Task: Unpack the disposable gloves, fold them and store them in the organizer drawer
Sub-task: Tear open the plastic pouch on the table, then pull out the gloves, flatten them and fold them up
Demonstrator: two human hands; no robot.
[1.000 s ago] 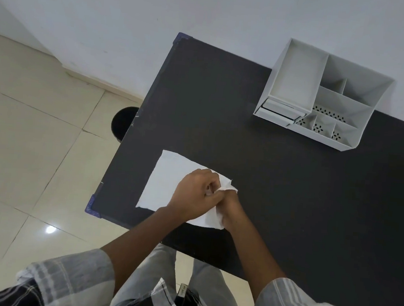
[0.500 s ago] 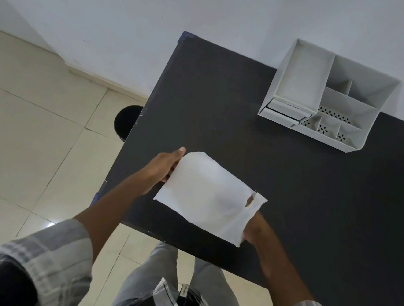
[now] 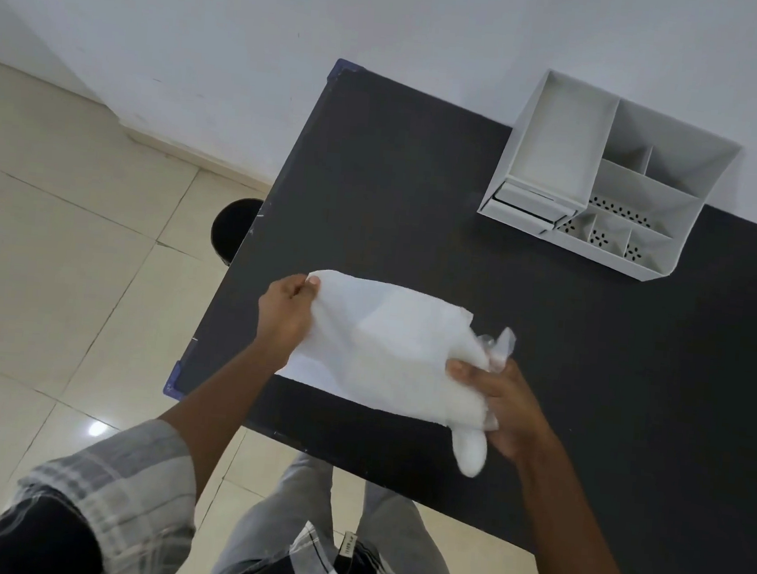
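White and thin, the glove (image 3: 389, 356) hangs stretched between our two hands above the near left part of the surface (image 3: 545, 347). Our left hand (image 3: 284, 320) has its grip pinched on the glove's upper left edge, thumb and fingers closed on the film. Our right hand (image 3: 501, 405) has its grip closed round the bunched right end, where a crumpled clear bit sticks up and one glove finger droops below the palm. A flat white sheet (image 3: 309, 374) lies on the surface under the glove. Well apart, at the far right against the wall, stands the grey organizer (image 3: 606, 178), its small drawer (image 3: 525, 208) at the front left, nothing visible inside the compartments. A dark round object (image 3: 230, 228) sits on the tiled floor beside the surface.
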